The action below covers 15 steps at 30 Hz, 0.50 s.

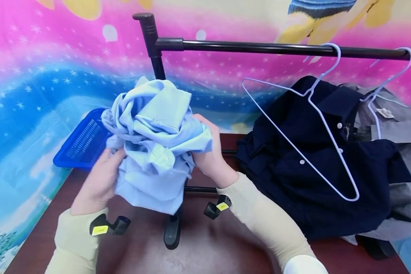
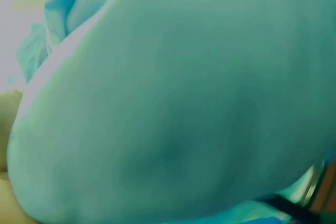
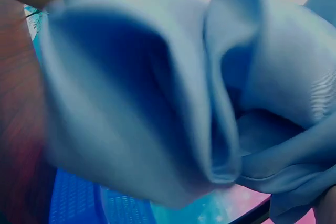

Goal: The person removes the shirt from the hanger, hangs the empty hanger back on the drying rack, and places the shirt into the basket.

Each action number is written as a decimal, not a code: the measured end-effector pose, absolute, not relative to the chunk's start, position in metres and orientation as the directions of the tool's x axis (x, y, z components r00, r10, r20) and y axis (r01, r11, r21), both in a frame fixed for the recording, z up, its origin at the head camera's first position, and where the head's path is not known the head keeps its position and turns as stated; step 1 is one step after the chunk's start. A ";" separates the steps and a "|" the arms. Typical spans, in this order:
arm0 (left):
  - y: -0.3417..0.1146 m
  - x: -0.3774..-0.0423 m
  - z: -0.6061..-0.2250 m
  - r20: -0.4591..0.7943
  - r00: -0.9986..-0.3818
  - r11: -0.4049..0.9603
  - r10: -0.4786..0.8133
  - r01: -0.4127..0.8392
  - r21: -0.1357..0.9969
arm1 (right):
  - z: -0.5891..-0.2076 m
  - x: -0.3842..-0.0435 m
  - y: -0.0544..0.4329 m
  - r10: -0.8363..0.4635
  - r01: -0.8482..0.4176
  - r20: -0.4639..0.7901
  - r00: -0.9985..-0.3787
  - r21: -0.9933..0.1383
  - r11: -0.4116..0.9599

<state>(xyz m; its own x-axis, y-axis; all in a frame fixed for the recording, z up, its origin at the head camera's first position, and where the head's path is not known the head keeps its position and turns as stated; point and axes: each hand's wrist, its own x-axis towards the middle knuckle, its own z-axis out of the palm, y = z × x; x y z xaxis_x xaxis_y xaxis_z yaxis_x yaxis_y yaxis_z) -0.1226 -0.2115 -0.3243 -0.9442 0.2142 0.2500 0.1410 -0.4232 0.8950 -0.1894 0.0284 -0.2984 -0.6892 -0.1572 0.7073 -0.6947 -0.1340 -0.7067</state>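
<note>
A crumpled light blue shirt (image 1: 154,133) is held up in a bundle between both hands, in front of the rack's left post. On its left side my left hand (image 1: 101,179) grips the cloth, thumb at the front and the other fingers mostly hidden. My right hand (image 1: 210,152) holds the bundle from the right, its fingertips tucked behind the folds. Cloth fills most of the left wrist view as a blurred pale sheet (image 2: 168,87). Loose folds (image 3: 121,114) hang open in the right wrist view.
A black clothes rack rail (image 1: 243,46) runs across the top. On it hang a bare lilac hanger (image 1: 328,125) and more hangers at right. Dark navy (image 1: 294,190) and grey garments (image 1: 407,198) are bunched behind. A blue basket (image 1: 77,148) stands left on the dark red table (image 1: 133,247).
</note>
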 end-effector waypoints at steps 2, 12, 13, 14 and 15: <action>-0.217 -0.125 -0.316 0.283 -0.955 -0.463 0.088 0.212 0.861 | -0.302 -0.192 0.026 -0.181 -0.675 0.695 -0.696 -0.719 -0.165; -0.245 -0.147 -0.262 0.354 -0.850 -0.503 -0.390 0.518 0.692 | -0.306 -0.206 -0.005 -0.322 -0.688 0.709 -0.627 -0.698 -0.199; -0.248 -0.150 -0.257 0.357 -0.843 -0.513 -0.403 0.531 0.674 | -0.304 -0.206 -0.010 -0.329 -0.689 0.711 -0.622 -0.696 -0.203; -0.252 -0.153 -0.252 0.360 -0.835 -0.519 -0.416 0.543 0.660 | -0.301 -0.207 -0.015 -0.337 -0.689 0.710 -0.619 -0.696 -0.201; -0.255 -0.156 -0.248 0.360 -0.831 -0.524 -0.425 0.549 0.651 | -0.299 -0.207 -0.020 -0.349 -0.684 0.704 -0.619 -0.701 -0.200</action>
<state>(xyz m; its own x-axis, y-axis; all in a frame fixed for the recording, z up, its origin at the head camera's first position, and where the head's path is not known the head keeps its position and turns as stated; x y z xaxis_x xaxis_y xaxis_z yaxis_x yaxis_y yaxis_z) -0.1562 -0.2555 -0.2476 -0.8309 -0.4246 0.3596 0.5494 -0.5236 0.6512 -0.2075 -0.0203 -0.2990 -0.6189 -0.3493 0.7036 -0.6844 -0.1998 -0.7012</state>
